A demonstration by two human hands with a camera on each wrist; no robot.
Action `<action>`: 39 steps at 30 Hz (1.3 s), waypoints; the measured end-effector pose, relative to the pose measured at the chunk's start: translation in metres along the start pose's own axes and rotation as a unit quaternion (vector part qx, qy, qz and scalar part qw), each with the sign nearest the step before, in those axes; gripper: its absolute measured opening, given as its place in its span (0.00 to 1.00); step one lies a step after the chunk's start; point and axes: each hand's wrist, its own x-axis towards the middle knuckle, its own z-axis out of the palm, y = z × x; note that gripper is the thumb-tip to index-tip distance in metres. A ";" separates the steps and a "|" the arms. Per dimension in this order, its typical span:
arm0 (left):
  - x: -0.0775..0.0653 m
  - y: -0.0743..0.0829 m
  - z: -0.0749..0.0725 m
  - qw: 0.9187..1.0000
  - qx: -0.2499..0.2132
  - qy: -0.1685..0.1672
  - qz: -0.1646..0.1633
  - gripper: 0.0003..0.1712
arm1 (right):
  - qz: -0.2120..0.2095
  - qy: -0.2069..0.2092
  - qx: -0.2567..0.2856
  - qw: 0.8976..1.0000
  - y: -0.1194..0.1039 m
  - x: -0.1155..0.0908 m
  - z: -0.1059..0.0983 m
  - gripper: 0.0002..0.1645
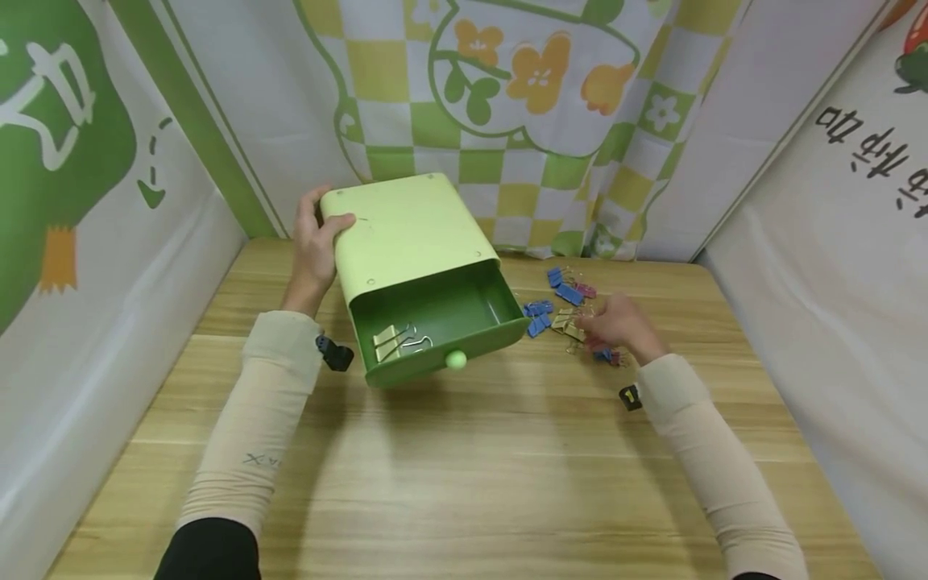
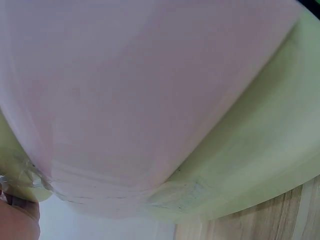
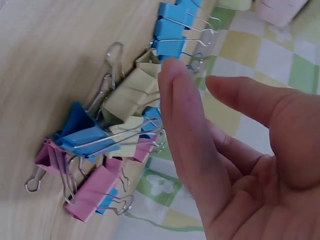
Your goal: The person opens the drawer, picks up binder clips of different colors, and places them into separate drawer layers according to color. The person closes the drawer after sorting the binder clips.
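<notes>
**Binder clips: light, stiff, springy; pinch by the body**

Blue, pink and pale-yellow binder clips [image 1: 569,294] with bare wire handles lie heaped on the wood-grain worktop [image 1: 449,475], 3 to 4 o'clock of the pale-green boxy drawer unit [image 1: 406,229]. At least one yellow clip [image 1: 387,345] sits in its open dark-green drawer [image 1: 464,302], 8 o'clock corner.

Handling, my guess: light, tough, smooth sides, strong spring. Take the flat coloured body; wires overlap and may snag neighbours. Unit is likely light and rigid, could slide; hold it by the sides, pull drawer by the round green knob [image 1: 456,360].

Right hand [image 1: 619,326]: at the heap, thumb and index apart, nothing seen between. Left hand [image 1: 314,250]: grips unit at 10 o'clock, thumb on top.

Text: Chinese characters [image 1: 880,161] at 2 o'clock, partly cut off; yellow "1" on a black wrist device [image 1: 631,396]; left sleeve [image 1: 271,411] mark, only "X" legible. No brand seen on clips or unit.
</notes>
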 end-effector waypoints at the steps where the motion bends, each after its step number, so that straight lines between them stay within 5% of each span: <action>1: 0.000 0.000 0.000 1.000 0.001 0.000 0.000 0.35 | 0.004 0.005 0.000 1.000 0.000 0.001 0.001 0.22; 15: -0.005 -0.004 0.002 1.000 0.005 -0.002 -0.001 0.35 | 0.021 0.039 -0.044 0.998 0.008 0.005 0.012 0.20; 26: -0.005 -0.007 0.002 1.000 -0.006 -0.003 0.001 0.37 | 0.054 -0.044 0.125 0.990 0.014 0.012 0.009 0.14; 32: -0.003 -0.004 0.002 1.000 -0.004 -0.003 -0.001 0.37 | 0.048 -0.063 0.126 0.989 0.014 0.008 0.001 0.08; 39: -0.001 -0.001 0.001 1.000 -0.008 0.002 0.001 0.37 | 0.013 -0.090 0.129 0.987 0.019 0.009 -0.002 0.18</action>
